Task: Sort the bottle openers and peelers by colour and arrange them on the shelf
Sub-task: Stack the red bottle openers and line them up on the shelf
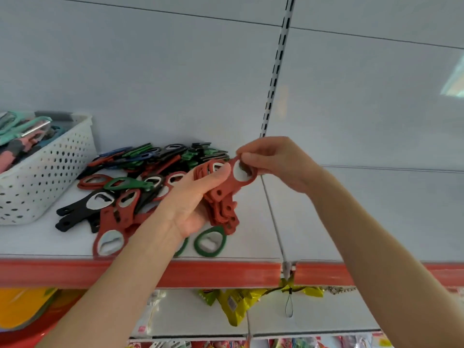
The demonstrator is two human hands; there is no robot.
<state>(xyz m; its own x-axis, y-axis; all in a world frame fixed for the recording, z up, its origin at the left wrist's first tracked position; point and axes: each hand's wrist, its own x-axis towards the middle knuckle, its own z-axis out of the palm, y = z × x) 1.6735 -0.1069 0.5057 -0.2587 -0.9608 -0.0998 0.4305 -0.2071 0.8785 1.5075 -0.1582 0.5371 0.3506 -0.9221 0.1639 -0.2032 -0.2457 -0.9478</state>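
A: Left hand [193, 204] curled round a stack of flat red plastic bottle openers [213, 197], just above the white shelf [253, 234].
B: Right hand [273, 164]?
A: Fingertips pinch the top red opener [236, 187], probably aligning it. Mixed red, green and black pile [125, 184] behind is unsorted; pastel peelers [27, 126] sit in the white perforated basket [62, 159].

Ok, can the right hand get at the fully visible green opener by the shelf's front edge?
Probably not yet: the right hand pinches a red opener on the stack in the left hand, and that stack partly hides the green opener.
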